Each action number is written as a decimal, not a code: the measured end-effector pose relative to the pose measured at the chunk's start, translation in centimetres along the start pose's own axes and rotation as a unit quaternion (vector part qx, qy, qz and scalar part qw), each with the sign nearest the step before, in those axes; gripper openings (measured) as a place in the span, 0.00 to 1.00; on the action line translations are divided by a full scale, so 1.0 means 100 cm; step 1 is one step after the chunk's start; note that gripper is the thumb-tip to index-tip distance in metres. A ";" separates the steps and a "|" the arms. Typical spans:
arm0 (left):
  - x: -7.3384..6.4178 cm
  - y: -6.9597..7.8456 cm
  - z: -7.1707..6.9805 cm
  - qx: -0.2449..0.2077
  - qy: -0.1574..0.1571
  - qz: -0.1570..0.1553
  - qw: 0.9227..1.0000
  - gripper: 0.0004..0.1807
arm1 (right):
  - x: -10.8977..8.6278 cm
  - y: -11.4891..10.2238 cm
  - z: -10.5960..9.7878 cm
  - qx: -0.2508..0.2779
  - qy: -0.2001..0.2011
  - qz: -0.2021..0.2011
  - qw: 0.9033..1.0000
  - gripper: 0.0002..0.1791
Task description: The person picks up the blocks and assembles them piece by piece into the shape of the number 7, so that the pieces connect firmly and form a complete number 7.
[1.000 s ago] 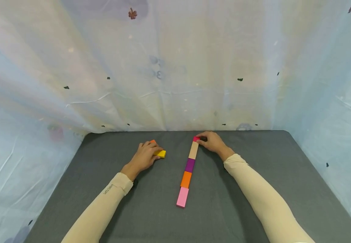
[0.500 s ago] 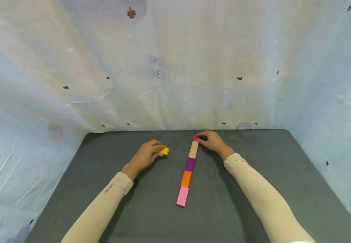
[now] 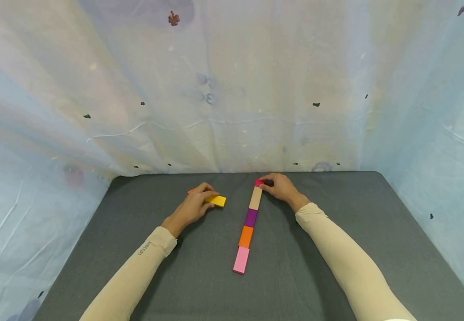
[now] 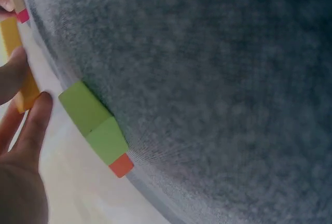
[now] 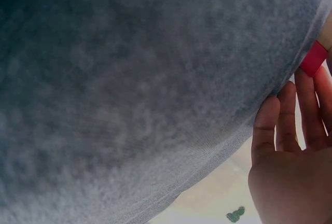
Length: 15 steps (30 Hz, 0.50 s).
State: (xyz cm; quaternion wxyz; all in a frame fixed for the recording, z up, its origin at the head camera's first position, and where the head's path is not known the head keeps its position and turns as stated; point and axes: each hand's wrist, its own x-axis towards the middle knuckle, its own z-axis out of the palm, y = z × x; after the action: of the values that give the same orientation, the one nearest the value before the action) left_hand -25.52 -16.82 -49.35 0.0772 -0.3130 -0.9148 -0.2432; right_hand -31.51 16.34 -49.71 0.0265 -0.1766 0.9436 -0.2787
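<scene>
My left hand (image 3: 193,206) pinches a yellow block (image 3: 217,201) between thumb and fingers, left of a row of blocks. In the left wrist view the same yellow block (image 4: 31,90) shows against the thumb. At the row's far end my right hand (image 3: 281,187) holds a red block (image 3: 258,183) with thumb and fingertips; the right wrist view shows this red block (image 5: 314,59) by the fingers. From there towards me the row runs through a beige block (image 3: 255,198), a purple block (image 3: 251,218), an orange block (image 3: 246,237) and a pink block (image 3: 241,260).
Beyond my left hand, an orange-red block (image 4: 122,166) touches a light green block (image 4: 108,140), which adjoins a darker green block (image 4: 85,109). Mostly the hand hides them from the head view. A grey cloth (image 3: 200,285) covers the table; a pale patterned curtain (image 3: 240,89) hangs behind.
My left hand has brought the yellow block slightly right, towards the row, away from the blocks behind it. The right hand stays at the red block, and the row keeps its place.
</scene>
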 end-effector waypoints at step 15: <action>0.026 0.009 0.004 -0.016 0.000 -0.020 1.000 0.18 | -0.002 -0.004 0.001 0.000 -0.002 0.001 1.000 0.20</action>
State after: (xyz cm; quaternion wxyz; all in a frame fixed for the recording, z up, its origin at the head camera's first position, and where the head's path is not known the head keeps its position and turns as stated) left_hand -27.00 -14.66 -48.58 0.0670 -0.2955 -0.9170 -0.2592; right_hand -31.16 16.06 -49.59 0.0283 -0.1764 0.9436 -0.2789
